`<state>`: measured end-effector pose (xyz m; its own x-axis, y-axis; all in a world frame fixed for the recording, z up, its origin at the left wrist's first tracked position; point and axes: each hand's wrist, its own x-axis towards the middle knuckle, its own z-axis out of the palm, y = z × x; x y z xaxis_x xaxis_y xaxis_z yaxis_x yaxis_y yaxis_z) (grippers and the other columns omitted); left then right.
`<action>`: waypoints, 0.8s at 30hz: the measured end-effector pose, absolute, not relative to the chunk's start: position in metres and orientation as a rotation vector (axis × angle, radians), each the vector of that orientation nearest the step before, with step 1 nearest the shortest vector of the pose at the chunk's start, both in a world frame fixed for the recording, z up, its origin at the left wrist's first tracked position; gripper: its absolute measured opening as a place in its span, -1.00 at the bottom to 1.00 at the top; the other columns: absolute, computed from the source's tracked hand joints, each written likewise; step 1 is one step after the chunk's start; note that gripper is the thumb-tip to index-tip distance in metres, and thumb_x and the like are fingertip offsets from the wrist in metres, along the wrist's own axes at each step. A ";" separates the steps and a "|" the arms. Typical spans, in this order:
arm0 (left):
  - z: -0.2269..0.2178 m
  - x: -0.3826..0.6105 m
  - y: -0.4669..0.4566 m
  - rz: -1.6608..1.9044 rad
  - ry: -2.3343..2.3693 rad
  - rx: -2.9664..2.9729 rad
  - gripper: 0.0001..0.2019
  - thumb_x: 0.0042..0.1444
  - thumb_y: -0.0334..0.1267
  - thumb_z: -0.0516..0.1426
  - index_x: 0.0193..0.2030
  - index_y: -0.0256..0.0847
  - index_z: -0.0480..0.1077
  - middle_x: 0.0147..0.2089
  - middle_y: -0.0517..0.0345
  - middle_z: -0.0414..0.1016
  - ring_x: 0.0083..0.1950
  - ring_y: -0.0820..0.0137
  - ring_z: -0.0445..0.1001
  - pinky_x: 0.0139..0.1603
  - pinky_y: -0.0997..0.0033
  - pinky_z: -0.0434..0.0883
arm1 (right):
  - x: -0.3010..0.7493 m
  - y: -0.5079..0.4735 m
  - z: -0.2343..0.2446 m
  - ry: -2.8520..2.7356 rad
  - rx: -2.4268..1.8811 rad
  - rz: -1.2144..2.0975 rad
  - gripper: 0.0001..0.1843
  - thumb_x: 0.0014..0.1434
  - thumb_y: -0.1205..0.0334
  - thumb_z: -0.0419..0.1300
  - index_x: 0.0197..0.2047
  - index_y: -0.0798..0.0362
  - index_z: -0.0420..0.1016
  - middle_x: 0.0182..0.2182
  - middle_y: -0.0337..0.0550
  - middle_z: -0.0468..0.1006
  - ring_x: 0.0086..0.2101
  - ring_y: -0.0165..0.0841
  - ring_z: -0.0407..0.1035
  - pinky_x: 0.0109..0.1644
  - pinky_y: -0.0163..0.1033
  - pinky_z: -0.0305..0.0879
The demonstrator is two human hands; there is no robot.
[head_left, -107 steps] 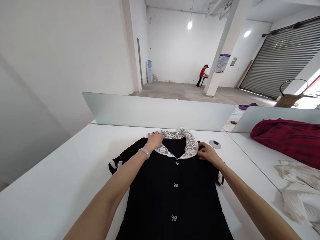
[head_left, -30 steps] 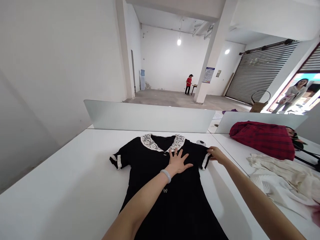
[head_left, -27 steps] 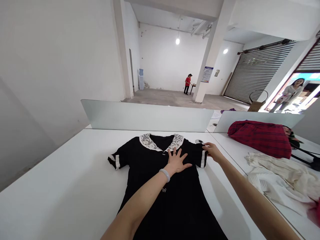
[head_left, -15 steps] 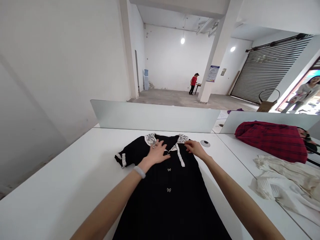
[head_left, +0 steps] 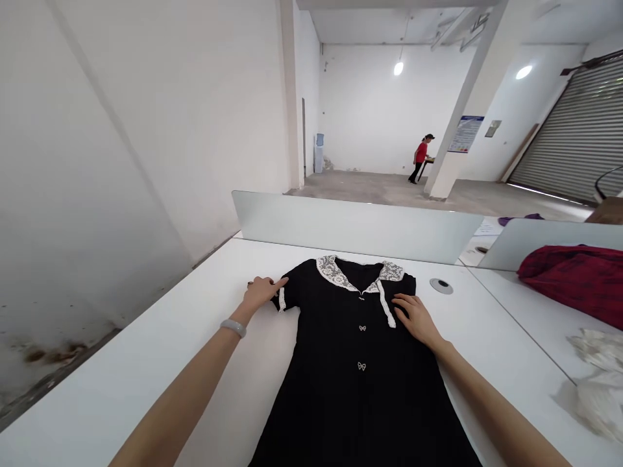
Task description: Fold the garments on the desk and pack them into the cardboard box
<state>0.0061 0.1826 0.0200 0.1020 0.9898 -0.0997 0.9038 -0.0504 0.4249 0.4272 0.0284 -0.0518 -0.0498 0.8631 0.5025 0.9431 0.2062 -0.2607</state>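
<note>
A black dress (head_left: 331, 363) lies face up on the white table, with a lace collar (head_left: 335, 271) and small butterfly-shaped ornaments (head_left: 361, 366) down its front. Its short sleeve on the left side (head_left: 298, 283) is spread outward and ends in white trim. My left hand (head_left: 261, 292), with a pale bangle on the wrist, has its thumb and fingers closed on that sleeve's end. On the other side, a white trim strip (head_left: 387, 305) lies across the chest, below the collar. My right hand (head_left: 413, 318) rests beside it on the dress's edge, fingers extended.
A frosted divider (head_left: 360, 224) runs along the table's far edge. To the right are a cable-hole cover (head_left: 440, 286), a red plaid cloth (head_left: 574, 279) and crumpled white fabric (head_left: 601, 389). Far back, a person in red (head_left: 421, 157) stands near a pillar.
My left hand has moved from the collar out to the left sleeve. My right hand has shifted from the collar down to the dress's right edge. The view has turned left.
</note>
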 end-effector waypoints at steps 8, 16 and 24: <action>0.049 0.035 0.178 0.393 1.881 2.038 -0.76 0.11 -0.20 0.01 -0.14 -0.25 0.35 -0.19 -0.16 0.51 -0.13 0.07 0.47 -0.25 0.22 0.33 | 0.426 0.026 -0.050 -1.911 -1.671 -0.206 -0.67 0.22 0.21 0.00 -0.07 0.05 0.50 0.00 -0.06 0.46 -0.01 -0.19 0.29 0.10 -0.01 0.27; 0.065 0.132 0.139 0.514 1.465 2.336 -0.61 0.17 0.08 -0.03 -0.03 -0.12 0.31 -0.22 0.11 0.53 -0.21 0.28 0.51 -0.28 0.42 0.34 | 0.426 0.026 -0.049 -1.909 -1.678 -0.204 -0.67 0.21 0.23 -0.01 -0.07 0.05 0.51 -0.01 -0.06 0.47 -0.02 -0.19 0.29 0.11 0.00 0.26; 0.035 0.127 0.144 0.412 1.324 2.497 -0.60 0.28 -0.20 -0.21 0.02 -0.20 0.38 0.09 0.01 0.44 0.10 0.23 0.39 0.05 0.31 0.31 | 0.428 0.026 -0.050 -1.916 -1.686 -0.213 -0.67 0.22 0.23 -0.01 -0.07 0.05 0.51 0.00 -0.08 0.46 -0.02 -0.19 0.29 0.10 -0.02 0.26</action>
